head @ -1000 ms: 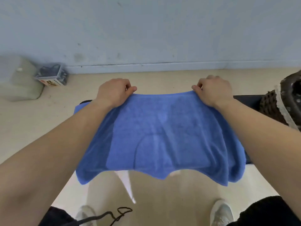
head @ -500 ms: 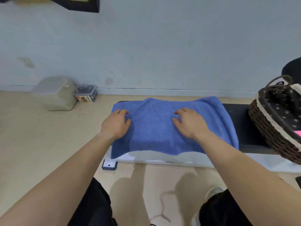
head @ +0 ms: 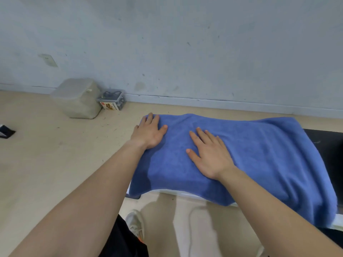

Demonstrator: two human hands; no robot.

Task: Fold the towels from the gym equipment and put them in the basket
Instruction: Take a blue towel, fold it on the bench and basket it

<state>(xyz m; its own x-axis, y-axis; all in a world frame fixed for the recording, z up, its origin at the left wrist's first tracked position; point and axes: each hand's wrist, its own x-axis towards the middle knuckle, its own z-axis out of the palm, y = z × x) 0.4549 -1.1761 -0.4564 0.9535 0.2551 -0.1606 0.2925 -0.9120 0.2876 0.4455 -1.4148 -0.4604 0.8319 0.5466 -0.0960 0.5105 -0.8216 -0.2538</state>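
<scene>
A blue towel (head: 259, 154) lies spread over a low black and white piece of gym equipment (head: 328, 145), its near edge hanging over the front. My left hand (head: 148, 132) rests flat on the towel's left end, fingers apart. Flat on the towel's middle lies my right hand (head: 209, 154), fingers spread and pointing up-left. Neither hand grips the cloth. The basket is out of view.
A translucent plastic container (head: 78, 98) and a small clear box (head: 111, 100) stand against the wall at the back left. A dark object (head: 5, 131) lies at the left edge on the beige floor. My shoe (head: 136, 225) shows below the equipment.
The towel went from held up by its top corners to lying flat on the equipment. Both hands now press on it and have slid leftward; the view has shifted, so the basket left the frame.
</scene>
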